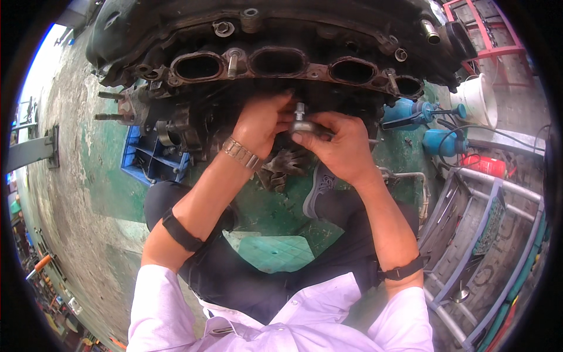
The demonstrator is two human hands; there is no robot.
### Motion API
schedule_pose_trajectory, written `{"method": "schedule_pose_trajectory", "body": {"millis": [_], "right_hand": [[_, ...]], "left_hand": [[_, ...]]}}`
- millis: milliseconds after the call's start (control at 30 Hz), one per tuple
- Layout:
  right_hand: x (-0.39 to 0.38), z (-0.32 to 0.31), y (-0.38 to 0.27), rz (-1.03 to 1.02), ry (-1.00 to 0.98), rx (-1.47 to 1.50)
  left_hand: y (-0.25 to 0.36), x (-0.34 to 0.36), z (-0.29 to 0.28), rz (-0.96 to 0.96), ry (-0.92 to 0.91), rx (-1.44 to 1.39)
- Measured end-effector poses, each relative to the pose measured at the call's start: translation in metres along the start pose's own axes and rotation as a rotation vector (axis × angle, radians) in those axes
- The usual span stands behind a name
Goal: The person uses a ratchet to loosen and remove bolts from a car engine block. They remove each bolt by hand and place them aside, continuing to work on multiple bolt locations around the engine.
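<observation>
Above me is a dark engine [358,26] with a rusty flange [314,76] around several oval ports and short studs. My right hand [346,146] grips a metal ratchet [302,127], whose shiny socket end points up below the flange. Just left of it, my left hand [264,122] reaches up under the flange with curled fingers; their tips are in shadow, and what they hold, if anything, I cannot make out. Dirty work gloves [281,170] lie below my hands, near my shoe [319,190].
At left are a blue compartment tray [138,152] and a grey metal post [29,152]. Blue jacks [440,141], a white bucket [475,102], a red cylinder [484,165], a red frame [489,50] and a metal rolling rack [498,205] crowd the right. A green low seat [272,249] shows between my legs.
</observation>
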State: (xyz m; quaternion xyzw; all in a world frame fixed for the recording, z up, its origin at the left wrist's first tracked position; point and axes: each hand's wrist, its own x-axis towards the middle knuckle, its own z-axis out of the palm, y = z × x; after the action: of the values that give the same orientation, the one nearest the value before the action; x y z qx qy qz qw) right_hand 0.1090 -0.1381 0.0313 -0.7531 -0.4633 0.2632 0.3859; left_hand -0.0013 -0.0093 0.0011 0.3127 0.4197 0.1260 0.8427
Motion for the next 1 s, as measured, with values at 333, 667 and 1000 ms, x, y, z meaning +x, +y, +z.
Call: {"method": "schedule_pose_trajectory", "body": {"millis": [333, 667, 1000], "right_hand": [[0.0, 0.001, -0.002, 0.05, -0.003, 0.036], [0.0, 0.0, -0.004, 0.027, 0.027, 0.018], [0.011, -0.001, -0.014, -0.077, 0.035, -0.15]], "left_hand": [[-0.008, 0.012, -0.008, 0.113, -0.02, -0.089], [-0.008, 0.015, -0.005, 0.14, 0.045, -0.076], [-0.01, 0.008, -0.015, 0.149, 0.006, 0.119]]}}
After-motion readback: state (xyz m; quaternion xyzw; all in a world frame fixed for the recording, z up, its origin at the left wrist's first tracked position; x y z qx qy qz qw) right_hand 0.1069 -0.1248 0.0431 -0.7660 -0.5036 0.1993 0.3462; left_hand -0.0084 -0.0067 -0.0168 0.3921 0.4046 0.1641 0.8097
